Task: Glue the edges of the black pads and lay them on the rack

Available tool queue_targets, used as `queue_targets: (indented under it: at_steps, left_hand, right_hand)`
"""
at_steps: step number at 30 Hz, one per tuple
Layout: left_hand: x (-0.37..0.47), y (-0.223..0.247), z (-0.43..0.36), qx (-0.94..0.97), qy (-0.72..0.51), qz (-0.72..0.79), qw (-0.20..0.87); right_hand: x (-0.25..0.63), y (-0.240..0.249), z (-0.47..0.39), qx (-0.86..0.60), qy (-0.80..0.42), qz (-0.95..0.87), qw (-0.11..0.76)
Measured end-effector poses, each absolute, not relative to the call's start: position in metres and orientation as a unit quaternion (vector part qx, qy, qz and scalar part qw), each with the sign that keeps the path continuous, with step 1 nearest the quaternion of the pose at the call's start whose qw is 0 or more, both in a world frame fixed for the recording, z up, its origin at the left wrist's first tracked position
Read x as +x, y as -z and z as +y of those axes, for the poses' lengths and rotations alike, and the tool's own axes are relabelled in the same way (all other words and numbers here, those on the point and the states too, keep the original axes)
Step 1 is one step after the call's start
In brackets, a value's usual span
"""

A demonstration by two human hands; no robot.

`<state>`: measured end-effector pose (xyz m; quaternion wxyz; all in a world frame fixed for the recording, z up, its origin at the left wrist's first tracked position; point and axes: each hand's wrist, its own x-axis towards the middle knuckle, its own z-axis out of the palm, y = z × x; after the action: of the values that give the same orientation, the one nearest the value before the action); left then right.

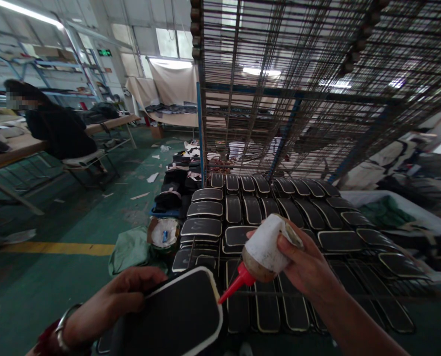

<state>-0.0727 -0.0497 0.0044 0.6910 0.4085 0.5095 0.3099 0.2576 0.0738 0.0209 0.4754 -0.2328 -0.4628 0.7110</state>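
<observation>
Green floor (134, 170) spreads at nine o'clock. The left hand (112, 299) grips a black pad (175, 316) at seven o'clock, the right hand (309, 267) holds a white bottle (263, 244) at five — run its red tip (239, 283) slowly along the pale edge (220, 322).

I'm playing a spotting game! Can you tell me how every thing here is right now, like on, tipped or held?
Left hand: gripping
Black panel: held, pale-edged
Right hand: gripping
Bottle: held, tilted nozzle-down
Red nozzle: tip at the black panel's edge
Other panels: lying in rows, pale-edged
Wire racks: raised, slanting
Ceiling lights: lit
Green sign: lit
Person: seated
</observation>
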Motion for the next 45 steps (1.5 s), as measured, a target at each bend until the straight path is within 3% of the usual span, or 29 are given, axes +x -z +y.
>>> queue_targets:
  at_steps: [10,21,45]
  left_hand:
    - [-0.068,0.000,-0.055,0.280,-0.424,0.516,0.689]
    - [-0.051,0.004,-0.065,0.223,-0.468,0.471,0.714]
    - [-0.060,-0.001,-0.076,0.236,-0.417,0.508,0.716]
  right_hand:
    - [0.254,-0.011,0.073,-0.296,-0.679,-0.396,0.543]
    - [0.245,0.003,0.079,-0.342,-0.626,-0.317,0.625]
    - [0.239,-0.020,0.071,-0.324,-0.630,-0.430,0.560]
